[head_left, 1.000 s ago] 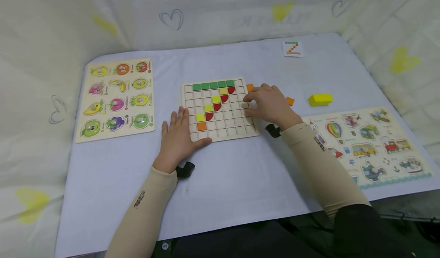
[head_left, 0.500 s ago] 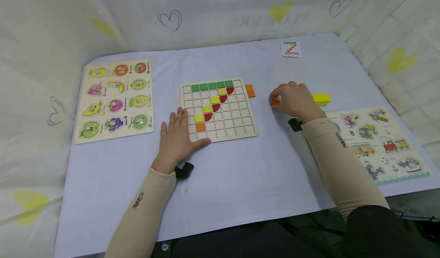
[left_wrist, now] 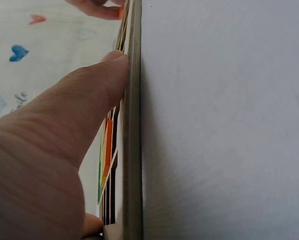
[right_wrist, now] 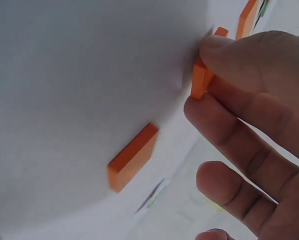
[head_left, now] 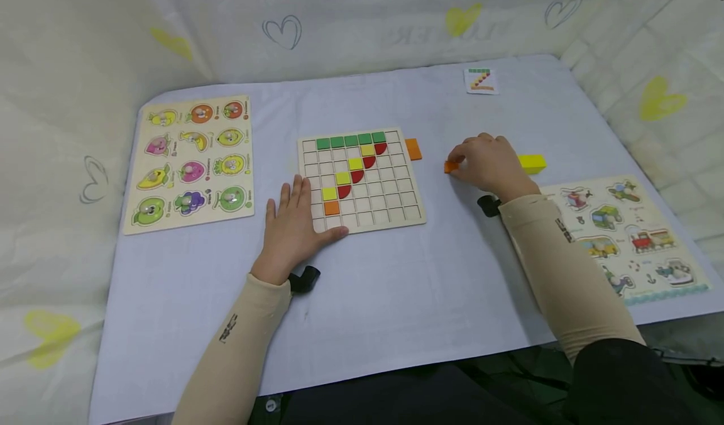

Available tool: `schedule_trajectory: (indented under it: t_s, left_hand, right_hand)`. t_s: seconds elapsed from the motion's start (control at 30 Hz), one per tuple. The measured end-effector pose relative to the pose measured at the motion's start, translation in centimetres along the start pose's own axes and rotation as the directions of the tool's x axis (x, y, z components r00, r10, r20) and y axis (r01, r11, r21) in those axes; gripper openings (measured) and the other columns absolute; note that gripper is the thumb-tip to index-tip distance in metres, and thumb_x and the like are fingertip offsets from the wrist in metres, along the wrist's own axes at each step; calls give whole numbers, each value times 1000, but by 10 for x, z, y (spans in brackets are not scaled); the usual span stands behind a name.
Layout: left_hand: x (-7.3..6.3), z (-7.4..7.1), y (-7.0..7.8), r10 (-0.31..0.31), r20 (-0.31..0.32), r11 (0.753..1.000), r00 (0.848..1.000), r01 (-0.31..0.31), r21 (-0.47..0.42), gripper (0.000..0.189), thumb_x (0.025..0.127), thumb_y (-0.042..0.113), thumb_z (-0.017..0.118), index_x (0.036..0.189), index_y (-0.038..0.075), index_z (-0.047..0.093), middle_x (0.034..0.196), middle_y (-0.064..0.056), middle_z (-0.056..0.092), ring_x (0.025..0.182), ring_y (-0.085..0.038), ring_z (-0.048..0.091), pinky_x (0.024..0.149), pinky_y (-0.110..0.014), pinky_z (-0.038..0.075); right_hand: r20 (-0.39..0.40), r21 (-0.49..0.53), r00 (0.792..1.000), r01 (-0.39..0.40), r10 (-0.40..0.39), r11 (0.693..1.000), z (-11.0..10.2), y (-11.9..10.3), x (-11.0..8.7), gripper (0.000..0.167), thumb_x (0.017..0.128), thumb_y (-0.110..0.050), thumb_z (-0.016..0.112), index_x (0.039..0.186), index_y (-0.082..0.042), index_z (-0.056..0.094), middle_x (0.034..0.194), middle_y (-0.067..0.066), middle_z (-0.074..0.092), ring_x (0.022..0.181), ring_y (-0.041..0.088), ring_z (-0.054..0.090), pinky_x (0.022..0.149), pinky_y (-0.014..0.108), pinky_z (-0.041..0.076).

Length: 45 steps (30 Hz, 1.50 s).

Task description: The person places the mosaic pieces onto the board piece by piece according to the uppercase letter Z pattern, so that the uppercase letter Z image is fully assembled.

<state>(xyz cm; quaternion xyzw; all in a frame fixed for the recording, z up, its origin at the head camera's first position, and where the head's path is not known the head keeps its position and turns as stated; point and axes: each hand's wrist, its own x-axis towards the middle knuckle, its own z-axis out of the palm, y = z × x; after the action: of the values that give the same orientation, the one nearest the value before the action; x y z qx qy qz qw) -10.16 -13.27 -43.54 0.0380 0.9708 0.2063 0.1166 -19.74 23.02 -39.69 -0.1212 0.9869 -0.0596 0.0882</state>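
Note:
My left hand point(head_left: 291, 233) rests at the lower left corner of a square wooden grid board point(head_left: 390, 202), fingers spread, thumb along the near edge. On the board lie a row of green tiles point(head_left: 351, 140), a diagonal of yellow tiles point(head_left: 342, 178) and red quarter-round tiles point(head_left: 357, 176), and one orange tile point(head_left: 331, 208). To the right of the board, my right hand point(head_left: 489, 164) pinches an orange square tile point(right_wrist: 202, 80) between thumb and fingers, low over the table. Another orange tile point(right_wrist: 134, 157) lies on the cloth nearby, hidden under the hand in the head view.
An orange tile point(head_left: 413, 149) lies against the board's right edge. A yellow block point(head_left: 532, 163) sits beyond the right hand. A pattern card point(head_left: 481, 81) lies at the back, a fruit puzzle point(head_left: 189, 164) at left, and a vehicle puzzle point(head_left: 633, 239) at front right.
My right hand has moved right from the board's edge, uncovering the orange tile there, and now pinches another orange tile. The left hand has stayed on the board.

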Motion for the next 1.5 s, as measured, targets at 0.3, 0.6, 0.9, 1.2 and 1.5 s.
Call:
schedule_trajectory:
  t_s: [0.3, 0.6, 0.9, 1.2, 1.5]
  left_hand:
    - [1, -1, -2, -15, -4, 1000, 1000, 15, 10, 130, 80, 72, 75, 167, 5, 6, 177, -12, 1, 165, -38, 1, 130, -66, 4]
    - [3, 4, 0, -17, -2, 1000, 1000, 17, 18, 129, 80, 74, 73, 168, 6, 7, 178, -11, 2, 165, -37, 2, 130, -64, 5]
    - [3, 4, 1, -24, -6, 999, 1000, 24, 30, 128, 80, 76, 72, 168, 6, 8, 178, -11, 3, 165, -36, 3, 130, -64, 6]
    - [1, 2, 2, -30, 1, 999, 1000, 30, 42, 129, 80, 76, 71, 168, 6, 8, 178, -11, 2, 165, -36, 2, 130, -64, 6]
    - [0, 2, 0, -23, -2, 999, 1000, 23, 31, 128, 81, 75, 71, 168, 6, 7, 177, -12, 3, 165, -38, 2, 130, -65, 5]
  right_hand:
    - [-53, 25, 987, 154, -152, 988, 7, -49, 4, 24, 92, -25, 78, 113, -15, 80, 113, 6, 77, 105, 29, 58, 93, 51, 44]
    - [-46, 9, 951, 307, -306, 952, 19, -116, 3, 28, 88, -31, 83, 113, -17, 81, 112, 2, 78, 115, 27, 62, 101, 50, 47]
    - [-36, 1, 917, 398, -397, 917, 26, -161, 2, 24, 91, -30, 80, 114, -21, 82, 116, 2, 79, 123, 30, 62, 97, 50, 46]
    - [-76, -57, 891, 445, -448, 894, 33, -169, 0, 22, 92, -29, 79, 113, -23, 83, 111, 1, 79, 105, 25, 64, 88, 45, 46]
    - [-77, -36, 895, 438, -439, 898, 34, -167, 2, 24, 91, -32, 79, 114, -23, 82, 112, 0, 78, 104, 25, 61, 89, 45, 47]
